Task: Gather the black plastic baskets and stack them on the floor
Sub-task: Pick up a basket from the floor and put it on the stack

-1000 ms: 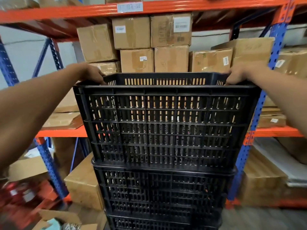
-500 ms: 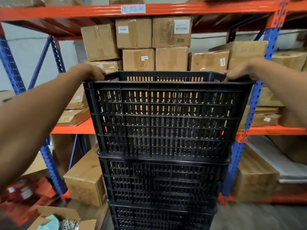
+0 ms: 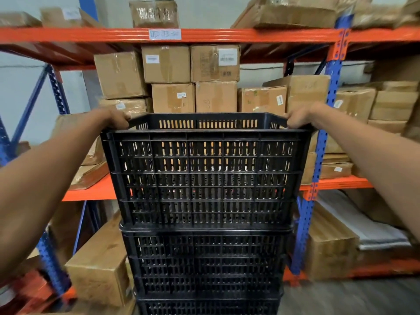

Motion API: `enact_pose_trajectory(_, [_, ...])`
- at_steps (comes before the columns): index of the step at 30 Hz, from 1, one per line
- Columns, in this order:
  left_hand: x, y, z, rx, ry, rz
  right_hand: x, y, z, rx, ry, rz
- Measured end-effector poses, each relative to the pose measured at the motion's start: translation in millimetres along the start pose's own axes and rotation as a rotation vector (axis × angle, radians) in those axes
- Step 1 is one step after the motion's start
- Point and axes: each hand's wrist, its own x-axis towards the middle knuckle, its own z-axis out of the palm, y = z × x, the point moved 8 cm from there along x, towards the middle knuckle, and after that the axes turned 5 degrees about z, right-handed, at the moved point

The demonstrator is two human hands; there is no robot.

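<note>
In a warehouse aisle, facing a tall storage rack, a person is reaching both bare arms forward to a stack of baskets. The top black slotted plastic basket [image 3: 204, 176] is sitting level in the middle of the view, its base meeting the rim of a second black basket [image 3: 204, 258] of the same kind. That one is resting on a third black basket [image 3: 209, 306], which is being cut off by the bottom edge of the view.

The left hand [image 3: 116, 118] is gripping the top basket's rim at its far left corner, fingers curled over the edge. The right hand [image 3: 297, 119] is clamping the far right corner in the same way.

Behind the stack, brown cardboard boxes [image 3: 168, 63] are crowding the shelf under an orange steel beam [image 3: 250, 34], which is carrying a white handwritten label [image 3: 164, 34], too blurred to read. A blue perforated upright [image 3: 318, 155] is standing just right of the baskets. A large brown cardboard box [image 3: 100, 269] is sitting low beside the stack on the left, and grey floor [image 3: 352, 296] is showing at the lower right.
</note>
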Motion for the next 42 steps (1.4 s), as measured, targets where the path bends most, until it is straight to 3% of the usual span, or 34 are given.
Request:
enact_pose_trajectory(8, [-9.7,11.6,3.3,-0.047,-0.011,0.012,16.2,0.5,-1.9,-0.063,0.127,-0.065])
enact_pose_trajectory(13, [-14.1,4.0,2.8,-0.072,-0.016,0.01,27.8,-2.9,-1.3,-0.053,0.126,-0.094])
enact_pose_trajectory(30, [-13.5,-17.2,-7.9,-0.103,0.243,0.044,11.4,-7.7,1.2,-0.042,0.118,-0.121])
enact_pose_trajectory(42, [-9.4,-20.1,-8.9,-0.069,0.246,0.066,-0.4,-9.4,1.3,-0.103,0.111,-0.076])
